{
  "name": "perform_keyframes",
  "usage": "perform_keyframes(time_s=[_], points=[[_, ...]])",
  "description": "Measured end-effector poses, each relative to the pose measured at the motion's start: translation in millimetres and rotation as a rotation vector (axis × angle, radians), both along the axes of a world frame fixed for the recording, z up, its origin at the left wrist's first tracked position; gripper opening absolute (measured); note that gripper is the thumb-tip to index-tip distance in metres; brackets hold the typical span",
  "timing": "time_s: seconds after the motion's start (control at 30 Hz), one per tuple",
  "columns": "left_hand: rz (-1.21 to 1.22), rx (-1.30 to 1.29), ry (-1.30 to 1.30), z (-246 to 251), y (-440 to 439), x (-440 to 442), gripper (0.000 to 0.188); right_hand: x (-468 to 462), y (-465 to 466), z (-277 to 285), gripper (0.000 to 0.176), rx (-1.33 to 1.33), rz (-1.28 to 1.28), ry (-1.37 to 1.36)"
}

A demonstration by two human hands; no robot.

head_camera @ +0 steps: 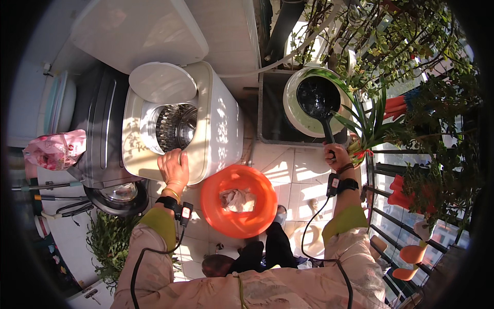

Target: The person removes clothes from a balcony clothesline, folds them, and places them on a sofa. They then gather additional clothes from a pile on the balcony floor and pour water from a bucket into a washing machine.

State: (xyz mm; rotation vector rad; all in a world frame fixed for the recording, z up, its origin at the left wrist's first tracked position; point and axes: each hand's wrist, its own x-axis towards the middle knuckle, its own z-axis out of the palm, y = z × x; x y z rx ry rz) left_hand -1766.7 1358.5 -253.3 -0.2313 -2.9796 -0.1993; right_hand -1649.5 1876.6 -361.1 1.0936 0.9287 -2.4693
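My right hand point(336, 155) is closed around the handle of a black plastic water dipper point(318, 96). The dipper's bowl is over a white bucket point(292, 119), which stands in a dark grey sink point(268, 137). My left hand point(173, 167) rests on the front rim of a small white top-loading washing machine point(225, 127), holding nothing. Its round lid point(163, 82) is raised, and a metal drum point(175, 127) shows inside. On the tiled floor between my arms stands an orange plastic basin point(216, 222) with a crumpled pale cloth point(238, 200) in it.
A dark front-loading washing machine point(102, 127) stands at the left, with a pink bag point(58, 150) on it. Leafy plants point(386, 46) hang at the upper right by a railing. A pale hose point(278, 66) runs behind the sink. Cut greenery point(112, 239) lies lower left.
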Motion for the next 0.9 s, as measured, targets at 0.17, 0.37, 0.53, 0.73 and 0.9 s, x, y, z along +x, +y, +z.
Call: perform_keyframes(time_s=[0.17, 0.37, 0.53, 0.73, 0.9], points=[[0.024, 0.001, -0.033, 1, 1, 0, 0.031, 50, -31, 48, 0.028, 0.039, 0.045, 0.085], [0.063, -0.030, -0.048, 3, 3, 2, 0.035, 119, -85, 88, 0.029, 0.115, 0.160, 0.044], [0.076, -0.049, -0.067, 5, 5, 3, 0.035, 179, -131, 87, 0.026, 0.133, 0.301, -0.066], [0.084, -0.046, -0.074, 7, 5, 3, 0.040, 229, -192, 40, 0.010, 0.274, 0.510, -0.293], [0.092, -0.052, -0.085, 8, 7, 3, 0.041, 237, -233, 4, 0.012, 0.418, 0.660, -0.413]])
